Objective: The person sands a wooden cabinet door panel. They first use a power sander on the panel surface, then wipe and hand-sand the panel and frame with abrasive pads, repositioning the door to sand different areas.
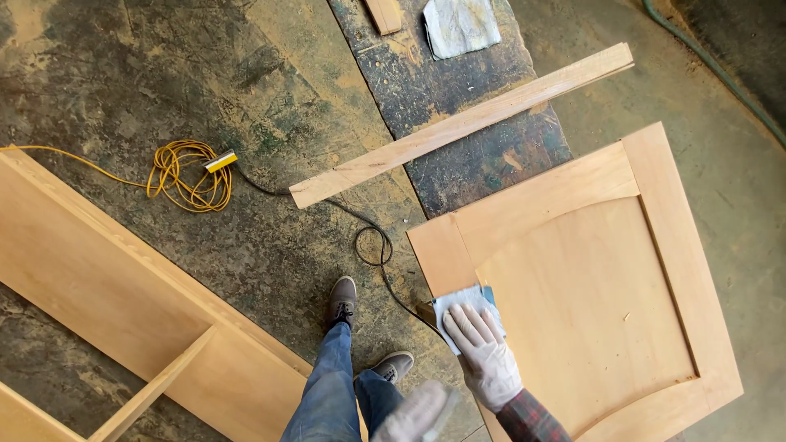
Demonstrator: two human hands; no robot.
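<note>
My right hand (485, 354), in a pale glove with a plaid sleeve, lies flat with its fingers spread on a white pad with a blue edge (458, 301). The pad rests on the near left corner of a light wooden cabinet door (606, 278), which has a raised frame and an arched inset panel. My left hand (416, 414), also gloved, is blurred at the bottom edge above my jeans. A thin pale edge shows beside it, and I cannot tell whether it grips anything.
A long wooden strip (458, 127) lies across a dark bench top (458, 90) with a rag (460, 24). A coiled yellow cord (187, 173) and a black cable (372, 245) lie on the dusty floor. A large wooden cabinet carcass (123, 286) stands left of my shoes (342, 299).
</note>
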